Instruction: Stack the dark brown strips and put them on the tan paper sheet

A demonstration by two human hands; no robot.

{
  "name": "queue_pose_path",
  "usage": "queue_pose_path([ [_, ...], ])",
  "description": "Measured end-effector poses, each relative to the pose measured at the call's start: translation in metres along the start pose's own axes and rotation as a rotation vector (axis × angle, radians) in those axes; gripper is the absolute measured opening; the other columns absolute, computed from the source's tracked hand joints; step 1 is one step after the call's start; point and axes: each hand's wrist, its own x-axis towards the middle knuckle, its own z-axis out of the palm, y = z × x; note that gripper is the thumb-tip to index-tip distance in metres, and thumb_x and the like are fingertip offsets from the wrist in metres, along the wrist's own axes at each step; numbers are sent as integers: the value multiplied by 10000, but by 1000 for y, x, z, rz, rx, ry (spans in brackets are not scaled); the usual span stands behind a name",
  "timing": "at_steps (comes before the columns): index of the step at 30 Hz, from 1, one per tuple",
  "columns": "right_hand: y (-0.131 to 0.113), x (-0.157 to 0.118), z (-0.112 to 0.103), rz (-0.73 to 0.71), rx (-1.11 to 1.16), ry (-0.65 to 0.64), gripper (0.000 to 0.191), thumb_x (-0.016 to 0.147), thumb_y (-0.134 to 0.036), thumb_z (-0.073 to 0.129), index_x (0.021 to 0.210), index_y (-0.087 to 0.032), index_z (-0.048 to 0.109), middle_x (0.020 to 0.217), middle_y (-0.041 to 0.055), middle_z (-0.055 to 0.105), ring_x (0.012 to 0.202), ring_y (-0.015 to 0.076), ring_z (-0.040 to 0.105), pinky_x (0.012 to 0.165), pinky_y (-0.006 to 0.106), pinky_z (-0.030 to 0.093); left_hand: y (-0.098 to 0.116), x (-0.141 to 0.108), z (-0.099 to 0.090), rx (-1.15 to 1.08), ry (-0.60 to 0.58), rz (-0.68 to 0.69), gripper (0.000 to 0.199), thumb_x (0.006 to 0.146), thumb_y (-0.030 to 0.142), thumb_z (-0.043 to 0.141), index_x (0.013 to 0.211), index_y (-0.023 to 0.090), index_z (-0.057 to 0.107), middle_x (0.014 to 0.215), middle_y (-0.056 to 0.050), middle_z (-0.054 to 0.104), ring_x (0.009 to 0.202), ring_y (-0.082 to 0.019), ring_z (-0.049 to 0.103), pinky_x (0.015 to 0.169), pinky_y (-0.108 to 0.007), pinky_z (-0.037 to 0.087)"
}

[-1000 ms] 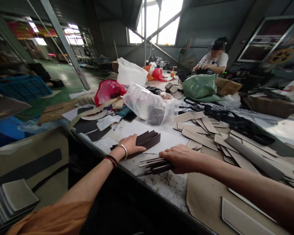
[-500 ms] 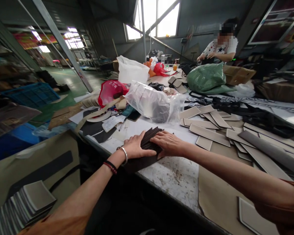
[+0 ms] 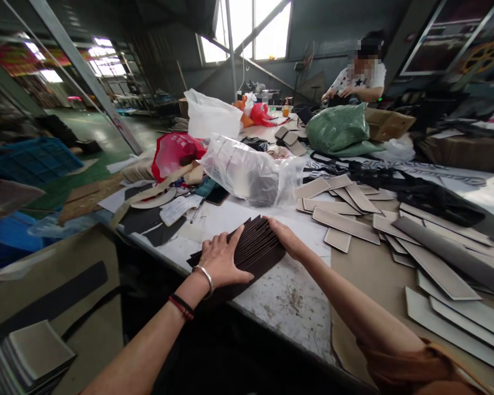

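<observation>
A stack of thin dark brown panels (image 3: 257, 244) stands on edge at the near edge of the white table (image 3: 288, 296). Across its left part lies my left hand (image 3: 223, 258), thumb spread toward the near side and fingers over the far side, gripping the stack. My right hand (image 3: 283, 235) is at the far right end of the same stack, its fingers against the panels' upper corner and partly hidden. The panels are fanned slightly, their upper edges uneven.
Beige panels (image 3: 346, 224) lie scattered on the right. Behind the stack sits a clear plastic bag (image 3: 251, 170), with a red bag (image 3: 175, 155) to its left and a green bag (image 3: 337, 130) farther back. A person (image 3: 360, 77) works across the table.
My right hand has shifted from the stack's top to its far right end, uncovering more of the panels. The view has turned slightly to the right.
</observation>
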Motion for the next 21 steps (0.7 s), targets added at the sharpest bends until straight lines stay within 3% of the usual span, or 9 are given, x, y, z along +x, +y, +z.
queue_pose_path([
  [4,-10,3,16,-2,3,20,649,841,-670,392,1251,-190,540,1320,61,482,1249,232,387,1097,381,217,2,-3,2,3,19,14,1113,509,603,644,1427,254,119,1219,-137,445,1104,-332,439,939,-481,325],
  [7,-13,9,18,78,-16,29,716,755,-621,566,1311,-181,469,1308,86,484,1196,255,438,1047,388,303,3,-4,3,-12,26,19,1095,521,579,642,1425,245,123,1231,-133,443,1110,-329,432,946,-481,322],
  [11,-10,16,24,144,-21,-8,643,664,-543,681,1186,-195,541,1046,63,611,925,233,586,845,368,468,3,-6,0,-59,22,25,1117,518,577,653,1429,224,110,1294,-152,412,1155,-339,412,976,-487,301],
  [15,-8,17,26,123,-2,0,536,654,-533,682,1060,-200,571,898,31,617,791,202,592,723,333,494,-6,-20,-2,-88,31,-4,1219,457,648,692,1434,257,77,1445,-193,232,1299,-391,263,1031,-562,193],
  [18,-7,16,26,106,-15,6,526,650,-536,677,1035,-192,576,859,27,612,771,198,589,698,325,493,-25,-43,8,-145,141,-50,1229,465,687,684,1435,240,75,1481,-195,155,1359,-370,149,1066,-559,133],
  [21,-7,15,26,94,-23,19,521,649,-532,681,1030,-191,583,880,31,613,800,203,589,717,327,487,-51,-66,29,-316,351,-97,1178,533,729,622,1435,224,58,1491,-170,151,1379,-325,113,1093,-530,122],
])
